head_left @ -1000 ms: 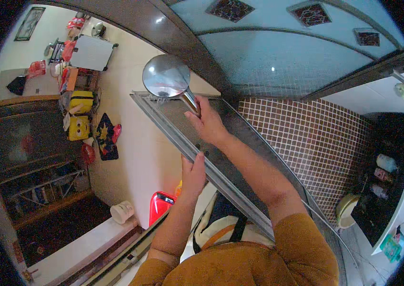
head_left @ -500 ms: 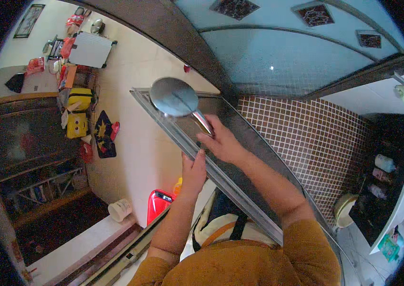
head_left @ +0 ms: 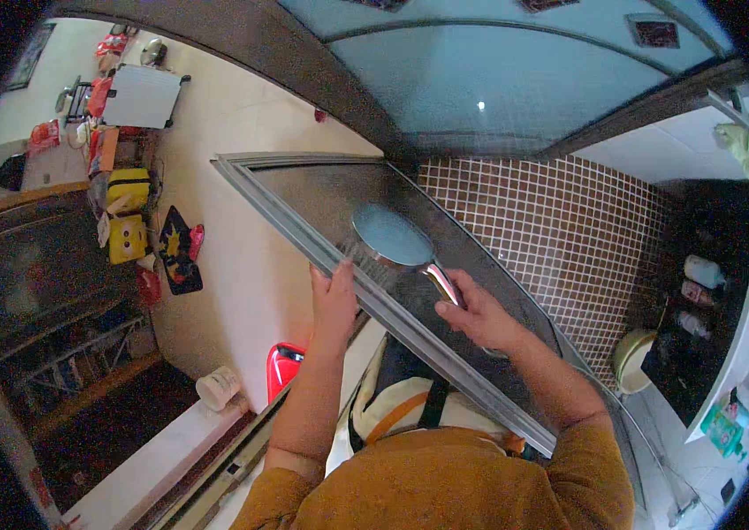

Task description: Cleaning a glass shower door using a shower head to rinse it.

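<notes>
A round shower head (head_left: 392, 237) with a shiny chrome handle is in my right hand (head_left: 479, 314), whose fingers are closed round the handle. Fine water streams fall from its underside onto a large panel with a grey metal frame (head_left: 299, 240) and a dark mesh-like middle (head_left: 321, 190). This panel leans at a slant in front of my body. My left hand (head_left: 334, 300) grips the near long edge of the frame, thumb on top; part of its fingers is hidden behind the edge.
Brown mosaic tiles (head_left: 533, 230) cover the floor at right, below a frosted glass door (head_left: 498, 88). A basin (head_left: 632, 362) and a dark shelf with bottles (head_left: 703, 272) stand at far right. A white tub (head_left: 218, 389) and a red object (head_left: 282, 367) lie at left.
The shower head has moved right and nearer, from the panel's far corner to over its middle, tilting as it went. My left hand still grips the frame. The whole view has shifted slightly.
</notes>
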Available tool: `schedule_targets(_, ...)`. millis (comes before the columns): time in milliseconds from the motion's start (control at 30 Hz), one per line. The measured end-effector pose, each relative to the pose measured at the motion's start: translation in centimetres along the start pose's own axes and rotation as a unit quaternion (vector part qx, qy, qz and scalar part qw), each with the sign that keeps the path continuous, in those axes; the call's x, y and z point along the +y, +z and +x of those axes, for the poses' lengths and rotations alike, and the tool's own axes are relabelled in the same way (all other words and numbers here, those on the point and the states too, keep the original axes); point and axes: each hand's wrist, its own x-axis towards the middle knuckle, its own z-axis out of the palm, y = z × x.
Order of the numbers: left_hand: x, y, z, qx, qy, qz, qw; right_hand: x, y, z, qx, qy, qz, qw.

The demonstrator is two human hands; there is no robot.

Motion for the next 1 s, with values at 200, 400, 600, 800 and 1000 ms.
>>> schedule_targets(200, -2.2, -0.1, 1.0, -0.001, 0.087, 0.042, 0.995, 0.6, -1.6, -6.2, -0.004, 0.074, 0.013, 0.997)
schedule_targets(400, -2.6, -0.1, 1.3, -0.019, -0.007, -0.081, 0.997, 2.7, -3.0, -11.0, 0.073, 0.109, -0.005, 0.991)
schedule_targets(600, -2.0, 0.7, 0.6, 0.008, -0.026, -0.108, 0.994, 1.4, -1.3, -8.0, 0.113, 0.037, 0.064, 0.991)
schedule_targets(800, -2.3, 0.9, 0.4, 0.016, -0.018, -0.112, 0.993, 4.5, -0.6, -0.5, 0.159, -0.141, 0.018, 0.977)
schedule_targets(1000, -2.0, 1.4, 0.1, 0.019, -0.032, -0.120, 0.992, 7.0, -1.8, 0.0, 0.183, -0.029, 0.004, 0.983)
